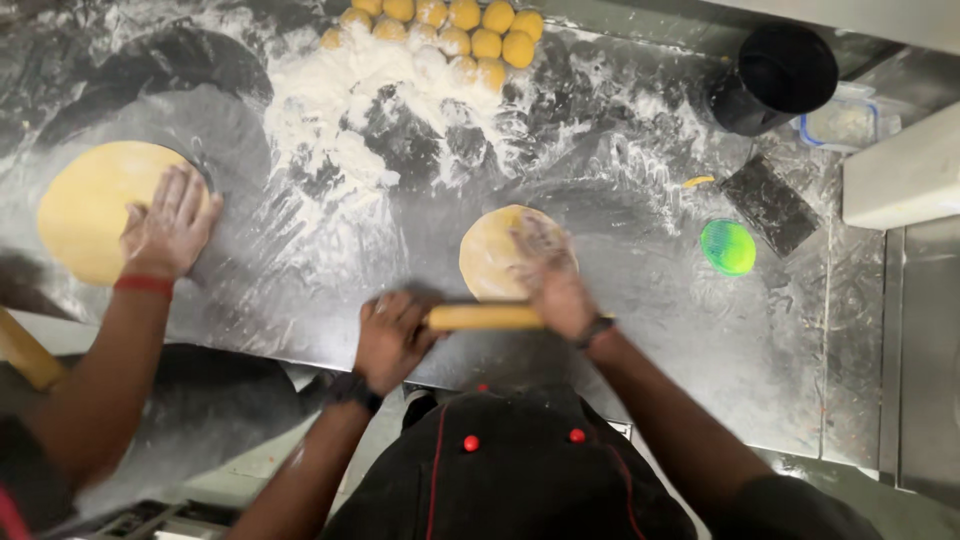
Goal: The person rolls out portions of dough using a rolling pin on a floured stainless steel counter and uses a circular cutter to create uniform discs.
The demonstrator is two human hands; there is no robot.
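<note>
My left hand (pixel 392 338) grips the left end of a yellow rolling pin (pixel 485 317) that lies across the near edge of a small flat round of yellow dough (pixel 495 250). My right hand (pixel 550 278) rests palm-down over the pin's right end and the dough, fingers dusted with flour. The dough lies on a floured steel worktop (pixel 620 280). I wear a black jacket with red buttons.
A co-worker's hand (pixel 168 225) with a red wristband presses a larger dough disc (pixel 90 205) at the left. Several yellow dough balls (pixel 470 35) and a flour heap (pixel 330 95) sit at the back. A black cup (pixel 775 75), dark scraper (pixel 770 205) and green round lid (pixel 727 247) lie right.
</note>
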